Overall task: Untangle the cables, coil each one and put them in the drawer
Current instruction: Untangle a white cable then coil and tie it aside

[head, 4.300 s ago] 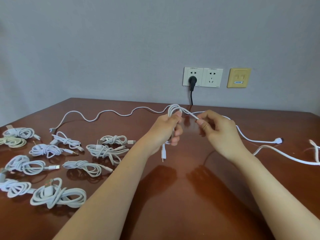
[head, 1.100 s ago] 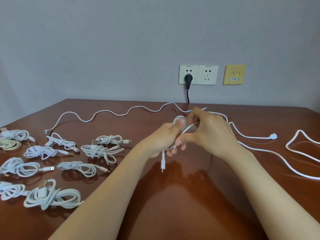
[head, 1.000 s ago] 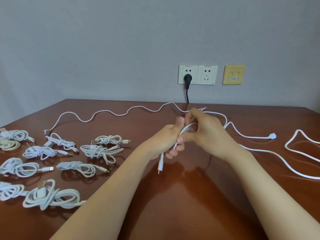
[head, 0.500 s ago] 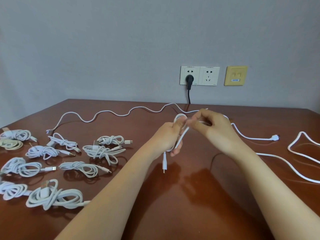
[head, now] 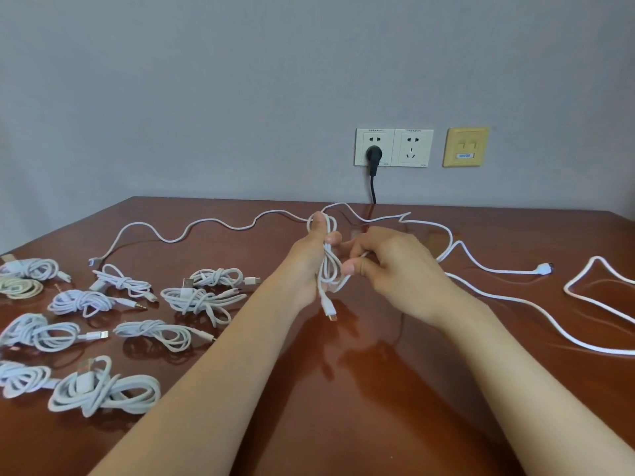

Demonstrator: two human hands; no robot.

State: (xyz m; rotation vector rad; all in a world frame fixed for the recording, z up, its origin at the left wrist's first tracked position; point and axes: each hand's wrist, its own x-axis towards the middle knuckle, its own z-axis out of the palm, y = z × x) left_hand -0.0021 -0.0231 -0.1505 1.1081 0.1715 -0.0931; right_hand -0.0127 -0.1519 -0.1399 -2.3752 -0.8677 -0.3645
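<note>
With the left hand (head: 307,266) gripping the half-coiled white cable (head: 330,266) and the right hand (head: 395,273) pinching its strand, any slackening could spill the loops.

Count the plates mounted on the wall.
3, in a row: the left white socket plate, holding a black plug; the right white socket plate, empty; the yellow plate, rightmost. None looks hidden.

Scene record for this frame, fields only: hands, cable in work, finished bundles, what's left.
left hand: grips loops of white cable, one end hanging below
right hand: pinches same cable's free run
coiled bundles: about ten, left part of table
loose cable: uncoiled on table beyond hands
drawer: not in view
</note>
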